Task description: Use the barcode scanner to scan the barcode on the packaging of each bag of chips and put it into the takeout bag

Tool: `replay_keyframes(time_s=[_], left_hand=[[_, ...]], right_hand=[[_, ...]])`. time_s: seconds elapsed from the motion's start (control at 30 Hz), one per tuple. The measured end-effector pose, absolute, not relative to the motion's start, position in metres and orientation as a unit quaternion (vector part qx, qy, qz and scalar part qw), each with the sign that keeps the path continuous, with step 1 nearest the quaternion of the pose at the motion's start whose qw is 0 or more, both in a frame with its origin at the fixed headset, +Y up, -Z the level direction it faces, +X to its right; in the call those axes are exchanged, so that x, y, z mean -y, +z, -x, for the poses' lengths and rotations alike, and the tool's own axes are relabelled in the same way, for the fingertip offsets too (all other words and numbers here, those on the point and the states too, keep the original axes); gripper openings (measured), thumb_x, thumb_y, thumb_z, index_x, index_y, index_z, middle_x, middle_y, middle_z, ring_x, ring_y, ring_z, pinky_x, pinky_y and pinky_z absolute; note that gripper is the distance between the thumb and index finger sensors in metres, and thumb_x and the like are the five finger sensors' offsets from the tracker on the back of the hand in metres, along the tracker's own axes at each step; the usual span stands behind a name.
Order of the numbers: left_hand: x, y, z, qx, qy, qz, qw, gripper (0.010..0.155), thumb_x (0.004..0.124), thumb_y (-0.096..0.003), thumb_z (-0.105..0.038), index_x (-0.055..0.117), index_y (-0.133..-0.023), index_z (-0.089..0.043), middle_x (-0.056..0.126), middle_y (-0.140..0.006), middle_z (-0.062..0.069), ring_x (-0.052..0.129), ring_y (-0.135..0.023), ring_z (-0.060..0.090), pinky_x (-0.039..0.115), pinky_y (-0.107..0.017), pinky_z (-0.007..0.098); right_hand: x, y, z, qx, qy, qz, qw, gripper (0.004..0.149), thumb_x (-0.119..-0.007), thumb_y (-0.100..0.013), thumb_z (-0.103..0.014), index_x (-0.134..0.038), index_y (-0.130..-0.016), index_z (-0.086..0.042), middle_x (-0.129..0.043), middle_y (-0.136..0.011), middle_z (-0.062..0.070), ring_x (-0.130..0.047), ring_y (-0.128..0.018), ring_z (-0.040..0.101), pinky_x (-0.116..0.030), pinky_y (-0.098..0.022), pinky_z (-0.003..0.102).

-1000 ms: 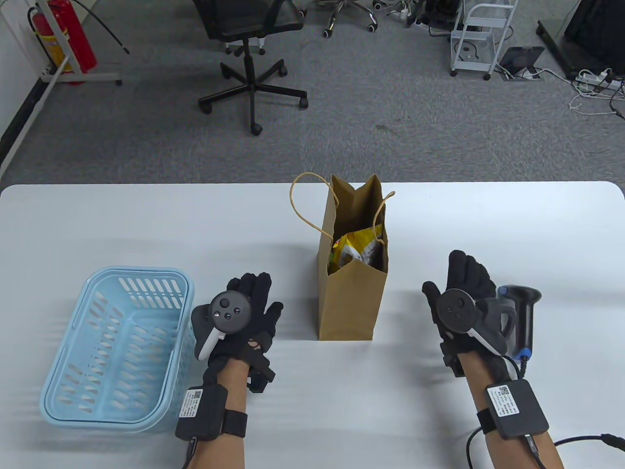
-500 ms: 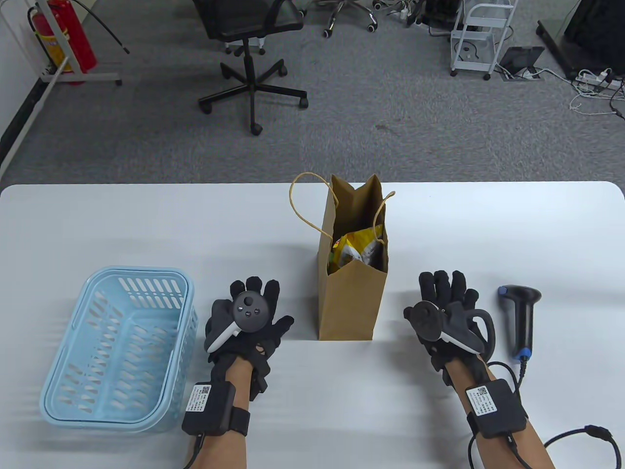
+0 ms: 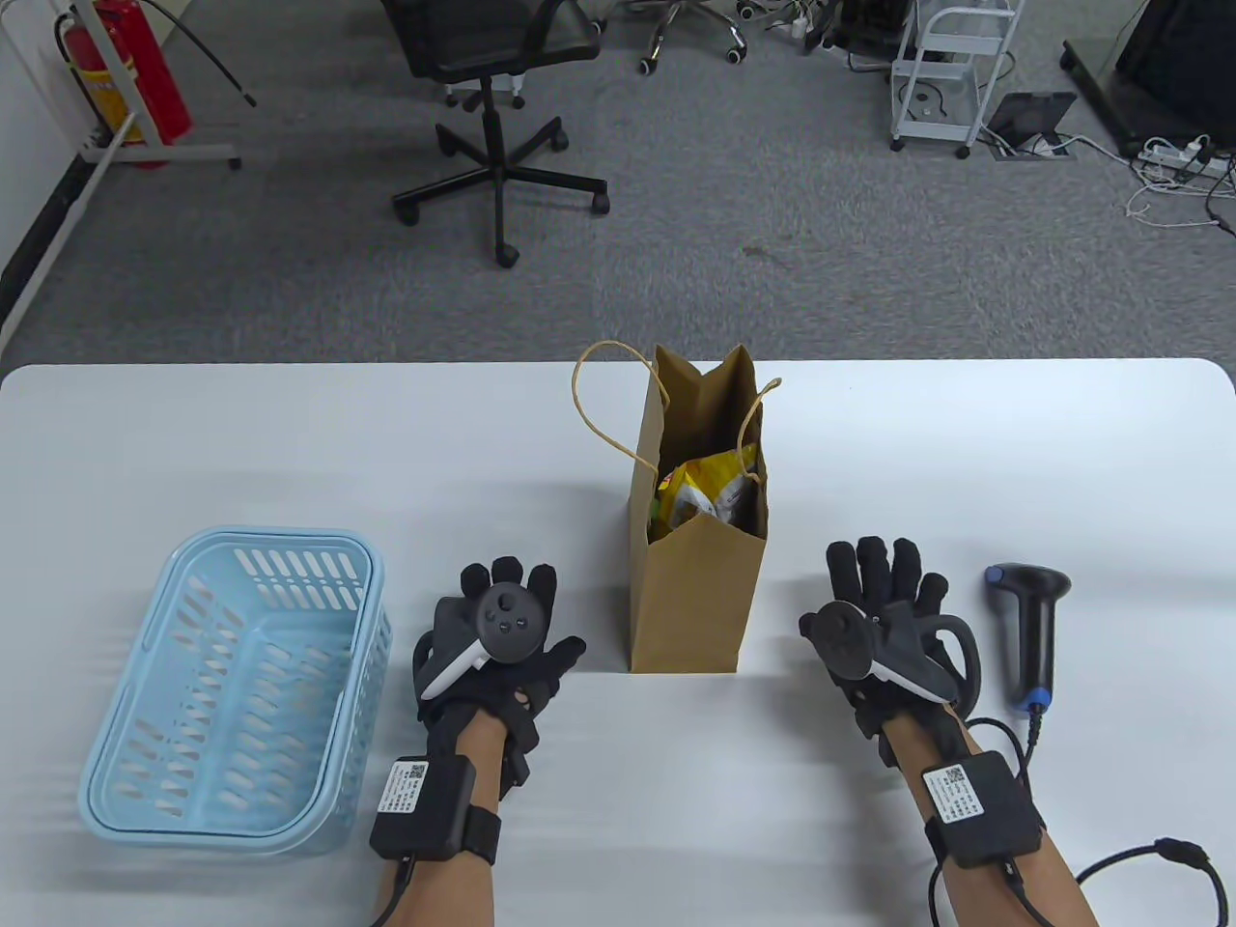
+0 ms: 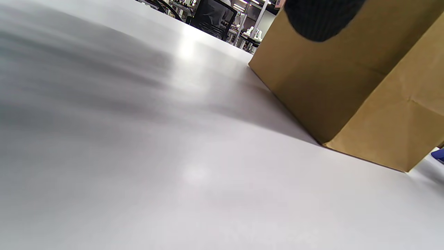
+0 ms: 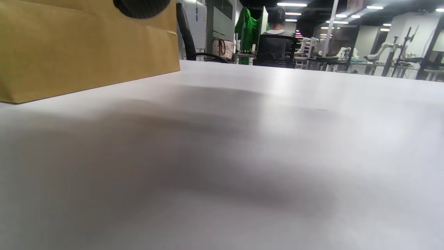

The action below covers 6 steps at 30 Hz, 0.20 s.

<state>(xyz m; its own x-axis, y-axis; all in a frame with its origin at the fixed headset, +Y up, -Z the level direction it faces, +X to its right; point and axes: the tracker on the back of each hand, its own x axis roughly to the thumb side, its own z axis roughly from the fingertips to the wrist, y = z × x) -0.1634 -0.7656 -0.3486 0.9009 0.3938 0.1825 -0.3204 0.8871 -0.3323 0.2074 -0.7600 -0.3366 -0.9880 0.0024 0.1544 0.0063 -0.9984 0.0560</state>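
Note:
A brown paper takeout bag stands upright mid-table with yellow chip bags inside it. The black barcode scanner lies on the table at the right, apart from my hands. My left hand rests flat on the table left of the bag, fingers spread, holding nothing. My right hand rests flat between the bag and the scanner, fingers straight, empty. In the left wrist view the takeout bag fills the right side; in the right wrist view the takeout bag sits at the upper left.
A light blue plastic basket stands at the left front of the white table with nothing showing inside it. The scanner's cable loops near the front right edge. An office chair stands on the carpet beyond the table.
My right hand left the scanner lying on the table and moved left, settling flat beside the bag. My left hand shifted slightly right and nearer the front edge.

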Motion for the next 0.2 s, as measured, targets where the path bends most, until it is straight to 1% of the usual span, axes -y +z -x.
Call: replay_keyframes(time_s=[0.2], left_hand=[[0.7652,-0.3486,0.1637,0.121,0.173,0.156,0.965,0.087,0.063,-0.0561,-0.051,0.015,-0.117,-0.013,-0.006,-0.111,0.025,-0.01,-0.094,0.058,0.007,-0.058,0.077]], right_hand=[[0.7653,-0.3447,-0.2187,0.045,-0.998,0.046,0.006,0.085,-0.053,-0.061,-0.047,-0.013,-0.114,0.006,-0.02,-0.116,0.044,-0.021,-0.099,0.077,-0.031,-0.063,0.086]])
